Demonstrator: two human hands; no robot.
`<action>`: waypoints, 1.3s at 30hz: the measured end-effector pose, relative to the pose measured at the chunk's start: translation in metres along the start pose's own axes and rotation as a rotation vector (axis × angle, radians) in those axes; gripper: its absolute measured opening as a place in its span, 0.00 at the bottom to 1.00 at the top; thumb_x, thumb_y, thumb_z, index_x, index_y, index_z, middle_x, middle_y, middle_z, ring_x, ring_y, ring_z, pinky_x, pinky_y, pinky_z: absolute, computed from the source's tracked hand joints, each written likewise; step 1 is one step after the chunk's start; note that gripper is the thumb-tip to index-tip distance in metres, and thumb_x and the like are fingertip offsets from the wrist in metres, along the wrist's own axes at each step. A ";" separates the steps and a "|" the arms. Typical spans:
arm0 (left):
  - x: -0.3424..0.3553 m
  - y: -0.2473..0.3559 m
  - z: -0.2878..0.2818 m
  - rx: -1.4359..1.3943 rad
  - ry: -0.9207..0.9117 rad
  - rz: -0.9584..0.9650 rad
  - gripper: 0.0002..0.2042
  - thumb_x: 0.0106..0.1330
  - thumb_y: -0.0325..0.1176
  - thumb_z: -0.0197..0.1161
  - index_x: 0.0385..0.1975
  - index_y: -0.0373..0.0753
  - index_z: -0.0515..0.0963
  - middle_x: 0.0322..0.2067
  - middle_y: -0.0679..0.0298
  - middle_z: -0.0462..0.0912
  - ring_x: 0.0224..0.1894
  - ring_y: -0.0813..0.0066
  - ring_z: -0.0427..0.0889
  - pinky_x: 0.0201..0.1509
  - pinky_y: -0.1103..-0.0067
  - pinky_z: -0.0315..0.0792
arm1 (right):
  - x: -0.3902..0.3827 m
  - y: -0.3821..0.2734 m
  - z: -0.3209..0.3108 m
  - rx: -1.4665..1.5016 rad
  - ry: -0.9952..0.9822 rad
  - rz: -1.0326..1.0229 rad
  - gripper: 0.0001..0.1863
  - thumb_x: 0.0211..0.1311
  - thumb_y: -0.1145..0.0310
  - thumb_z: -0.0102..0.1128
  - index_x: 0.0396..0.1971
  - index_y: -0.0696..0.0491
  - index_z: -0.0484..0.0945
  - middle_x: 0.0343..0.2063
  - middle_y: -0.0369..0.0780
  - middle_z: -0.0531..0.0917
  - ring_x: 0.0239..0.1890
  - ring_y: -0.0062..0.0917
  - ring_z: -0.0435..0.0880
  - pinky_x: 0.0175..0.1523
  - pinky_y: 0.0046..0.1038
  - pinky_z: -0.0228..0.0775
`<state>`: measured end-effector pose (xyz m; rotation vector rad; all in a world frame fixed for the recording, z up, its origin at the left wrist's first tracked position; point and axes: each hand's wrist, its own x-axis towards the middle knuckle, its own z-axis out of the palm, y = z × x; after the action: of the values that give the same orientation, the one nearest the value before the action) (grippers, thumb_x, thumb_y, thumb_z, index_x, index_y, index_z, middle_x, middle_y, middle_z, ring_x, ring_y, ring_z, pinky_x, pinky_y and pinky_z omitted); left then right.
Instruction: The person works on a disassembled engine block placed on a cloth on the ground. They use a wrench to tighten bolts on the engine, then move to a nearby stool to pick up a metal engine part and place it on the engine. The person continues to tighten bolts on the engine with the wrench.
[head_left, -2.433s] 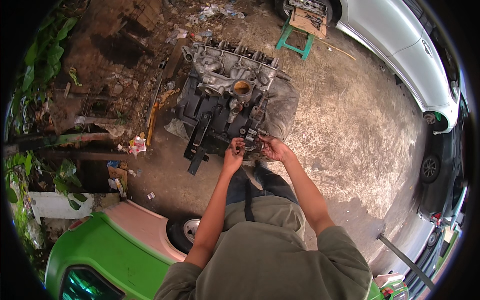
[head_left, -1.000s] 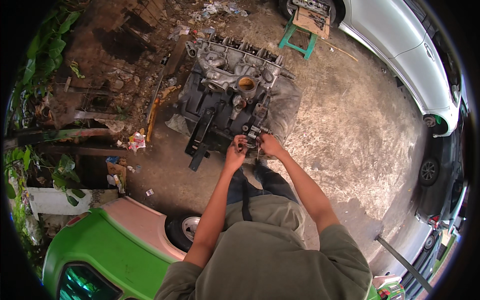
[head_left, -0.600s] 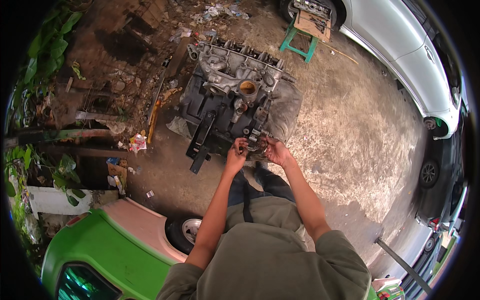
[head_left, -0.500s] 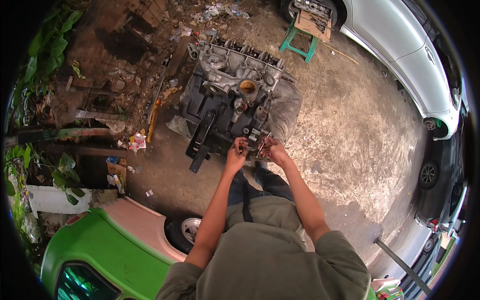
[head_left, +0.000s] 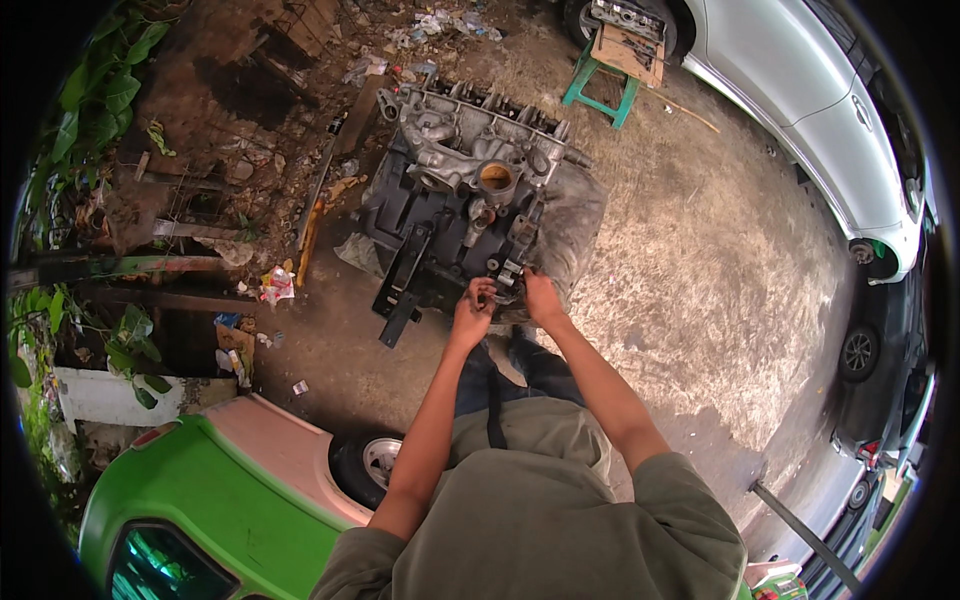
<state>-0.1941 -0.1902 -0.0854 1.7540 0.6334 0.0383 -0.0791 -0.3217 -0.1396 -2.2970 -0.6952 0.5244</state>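
Closely gathered, both bare hands work at the 5 o'clock edge of a bulky grey-and-black metal engine [head_left: 455,205]. The left hand [head_left: 473,315] has its fingers [head_left: 484,286] bent inward, thumb near the tips; whether they grip anything I cannot tell. The right hand [head_left: 542,298] shows its back, fingers curled down at or just beside a small silver metal fitting [head_left: 511,272] on the engine; what they may hold is hidden. Towards 9 o'clock from the hands juts a long black metal bracket [head_left: 405,270]; at 12 sits a round orange-brown opening [head_left: 495,178]. Dirty grey sheeting [head_left: 575,225] spreads at 1 o'clock. Farther out, a tan wooden tabletop [head_left: 615,57] on green legs stands at 1, a silver car [head_left: 800,80] at 2, and a green car [head_left: 220,490] at 8.
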 end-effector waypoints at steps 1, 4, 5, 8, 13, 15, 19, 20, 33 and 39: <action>0.000 0.000 0.000 0.004 0.000 -0.025 0.16 0.63 0.24 0.58 0.51 0.40 0.68 0.43 0.63 0.77 0.46 0.75 0.77 0.49 0.78 0.71 | 0.000 -0.002 -0.001 -0.032 -0.002 0.022 0.19 0.54 0.82 0.50 0.49 0.58 0.73 0.39 0.57 0.79 0.45 0.53 0.77 0.49 0.46 0.71; 0.001 -0.001 0.000 0.010 0.012 0.012 0.16 0.62 0.23 0.58 0.50 0.39 0.68 0.42 0.62 0.78 0.45 0.74 0.77 0.50 0.78 0.71 | -0.002 -0.008 -0.012 -0.119 -0.124 -0.036 0.14 0.58 0.77 0.50 0.45 0.60 0.73 0.32 0.52 0.81 0.38 0.47 0.82 0.41 0.43 0.74; 0.001 -0.001 0.000 0.008 0.012 0.023 0.16 0.62 0.23 0.58 0.50 0.39 0.68 0.41 0.62 0.78 0.45 0.74 0.77 0.50 0.78 0.70 | -0.002 -0.010 -0.019 -0.163 -0.199 -0.052 0.11 0.60 0.76 0.51 0.43 0.61 0.73 0.29 0.50 0.82 0.35 0.44 0.83 0.38 0.41 0.75; 0.001 0.000 0.000 0.003 0.014 0.031 0.16 0.62 0.22 0.57 0.50 0.39 0.69 0.41 0.62 0.79 0.45 0.73 0.77 0.52 0.78 0.69 | 0.014 -0.012 -0.037 0.490 -0.596 0.339 0.11 0.70 0.69 0.45 0.36 0.61 0.73 0.23 0.45 0.82 0.19 0.32 0.80 0.24 0.32 0.72; 0.002 0.003 0.000 0.010 0.025 -0.008 0.16 0.61 0.23 0.58 0.50 0.39 0.69 0.41 0.62 0.79 0.46 0.72 0.77 0.52 0.78 0.69 | 0.017 0.000 -0.053 1.602 -0.775 0.761 0.11 0.73 0.66 0.43 0.35 0.56 0.72 0.23 0.39 0.80 0.12 0.15 0.67 0.16 0.17 0.63; 0.002 0.002 0.000 0.022 0.022 -0.014 0.16 0.61 0.24 0.58 0.50 0.39 0.69 0.41 0.62 0.79 0.45 0.72 0.78 0.52 0.78 0.69 | 0.012 0.001 -0.051 2.052 -0.841 0.828 0.10 0.73 0.66 0.42 0.37 0.56 0.71 0.25 0.39 0.79 0.13 0.14 0.67 0.16 0.15 0.63; 0.002 0.000 0.001 0.028 0.024 -0.025 0.16 0.62 0.25 0.58 0.51 0.38 0.69 0.41 0.62 0.79 0.45 0.71 0.78 0.52 0.78 0.69 | -0.004 -0.003 -0.047 1.861 -0.547 0.775 0.08 0.73 0.68 0.43 0.41 0.56 0.70 0.25 0.36 0.76 0.17 0.16 0.70 0.19 0.18 0.66; 0.001 -0.001 0.001 0.036 0.040 0.012 0.16 0.62 0.24 0.58 0.50 0.38 0.68 0.41 0.61 0.79 0.45 0.70 0.78 0.50 0.78 0.70 | -0.008 -0.005 -0.045 1.652 -0.465 0.743 0.09 0.73 0.68 0.43 0.41 0.56 0.71 0.24 0.35 0.75 0.18 0.16 0.70 0.21 0.19 0.67; -0.001 0.003 0.005 0.005 0.058 -0.001 0.15 0.63 0.24 0.56 0.50 0.38 0.68 0.40 0.60 0.78 0.44 0.69 0.78 0.46 0.78 0.71 | -0.002 0.005 -0.010 0.175 -0.068 -0.016 0.13 0.54 0.82 0.50 0.42 0.63 0.72 0.34 0.57 0.79 0.42 0.54 0.77 0.46 0.47 0.69; 0.000 0.004 0.006 0.041 0.073 -0.011 0.15 0.62 0.22 0.56 0.49 0.38 0.68 0.40 0.59 0.78 0.44 0.67 0.79 0.45 0.77 0.71 | -0.004 -0.002 -0.017 0.018 -0.121 -0.040 0.23 0.49 0.84 0.50 0.49 0.65 0.69 0.46 0.61 0.75 0.49 0.55 0.74 0.52 0.47 0.68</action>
<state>-0.1909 -0.1963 -0.0838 1.7956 0.7013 0.0825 -0.0741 -0.3309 -0.1254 -2.2437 -0.7895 0.6530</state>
